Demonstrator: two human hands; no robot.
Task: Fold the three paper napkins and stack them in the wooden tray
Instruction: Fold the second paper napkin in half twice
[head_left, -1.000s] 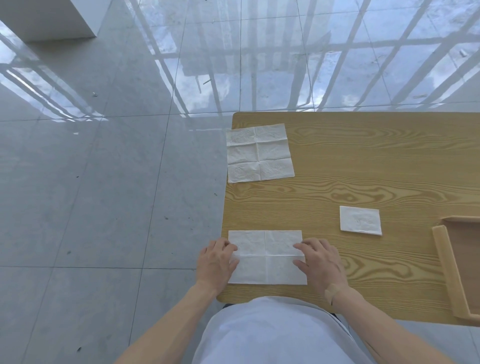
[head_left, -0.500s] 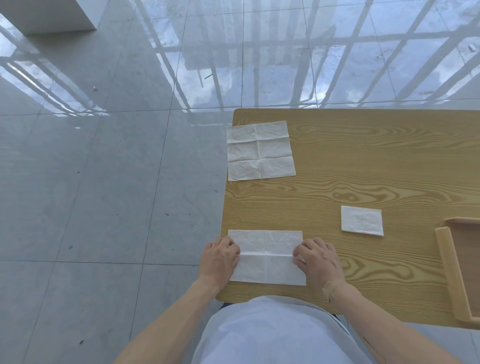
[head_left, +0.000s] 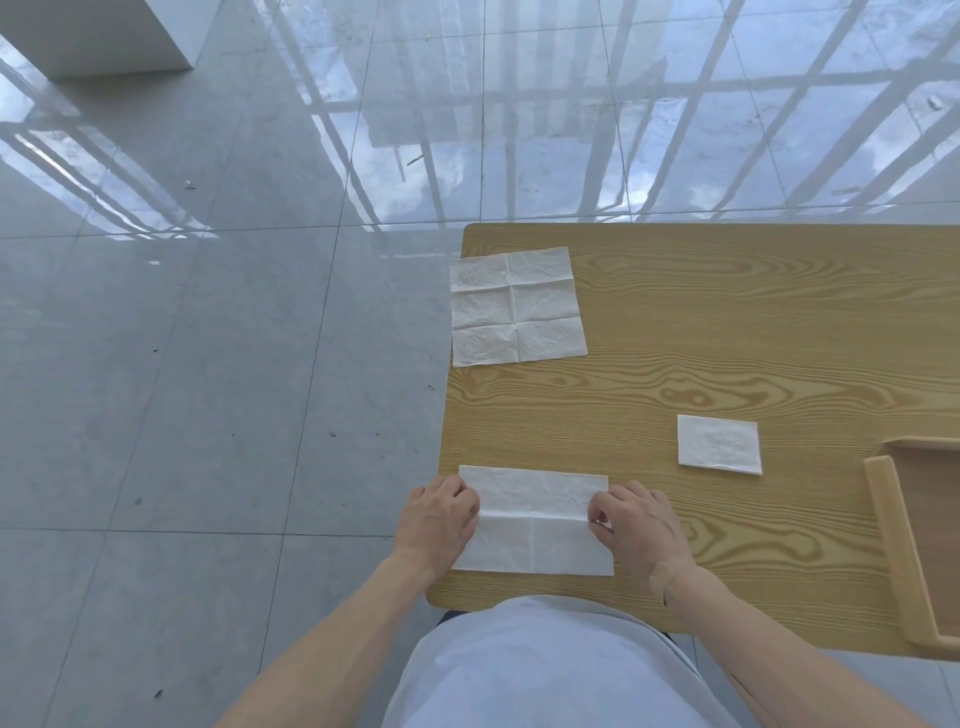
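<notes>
While the partly folded napkin (head_left: 532, 521) lies at the table's (head_left: 727, 322) 6 o'clock edge, its ends are pinched by the curled left hand (head_left: 436, 521) and right hand (head_left: 640, 527). The wooden tray (head_left: 893, 525) sits at 3 o'clock.

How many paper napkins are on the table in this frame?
3. One unfolded napkin lies at the table's far left corner, one partly folded napkin sits at the near edge between both hands, and one small folded napkin lies beside the wooden tray. None seem hidden.
</notes>
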